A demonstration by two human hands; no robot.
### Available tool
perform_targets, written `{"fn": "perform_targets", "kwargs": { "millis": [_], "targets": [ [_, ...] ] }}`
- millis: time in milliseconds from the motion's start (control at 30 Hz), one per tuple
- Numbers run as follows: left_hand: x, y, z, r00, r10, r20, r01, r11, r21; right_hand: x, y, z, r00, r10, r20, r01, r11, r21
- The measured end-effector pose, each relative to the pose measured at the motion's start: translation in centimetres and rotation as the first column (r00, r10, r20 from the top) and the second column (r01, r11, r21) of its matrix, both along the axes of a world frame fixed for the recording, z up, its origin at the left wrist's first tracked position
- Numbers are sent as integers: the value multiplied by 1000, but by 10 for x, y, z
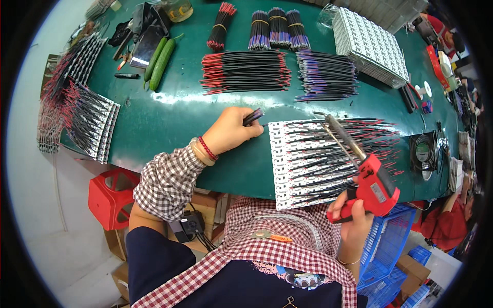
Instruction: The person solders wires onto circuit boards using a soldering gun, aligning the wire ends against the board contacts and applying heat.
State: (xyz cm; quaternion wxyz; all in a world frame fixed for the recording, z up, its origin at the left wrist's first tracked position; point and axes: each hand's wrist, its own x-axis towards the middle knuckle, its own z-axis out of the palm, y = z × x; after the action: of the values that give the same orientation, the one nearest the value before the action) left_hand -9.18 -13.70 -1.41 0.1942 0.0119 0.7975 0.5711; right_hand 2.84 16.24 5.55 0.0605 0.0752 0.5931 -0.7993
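My left hand (230, 131) is closed around a few short black wires (252, 117) with purplish ends, just left of the board's upper corner. In my right hand (354, 224) is a red soldering gun (377, 187), gripped by its handle. Its metal barrel slants up and left, and the tip is over the far edge of a white circuit board panel (280, 174). Rows of black wires with red ends (339, 154) lie across that panel and stick out past its right side. Whether the tip touches a joint I cannot tell.
Loose red-ended wires (245, 73) and purple-ended wires (327, 76) lie behind the panel, with tied bundles (277, 30) farther back. A stack of white panels (371, 43) stands back right. Wired panels (87, 123) and two cucumbers (162, 64) are left; a small black fan (423, 152) is right.
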Motion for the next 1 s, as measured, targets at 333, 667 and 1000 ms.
{"fn": "perform_targets", "kwargs": {
  "millis": [333,667,1000],
  "targets": [
    [-11,12,-2,946,-150,-286,9,898,-440,-6,-41,-14,959,-32,282,-35,973,229],
    [-10,14,-1,952,-139,-272,-16,867,-497,-5,-50,-21,944,-13,328,-82,958,274],
    [-9,17,-3,944,-140,-298,-36,855,-517,-4,-54,-29,964,1,265,-114,904,413]
  ]
}}
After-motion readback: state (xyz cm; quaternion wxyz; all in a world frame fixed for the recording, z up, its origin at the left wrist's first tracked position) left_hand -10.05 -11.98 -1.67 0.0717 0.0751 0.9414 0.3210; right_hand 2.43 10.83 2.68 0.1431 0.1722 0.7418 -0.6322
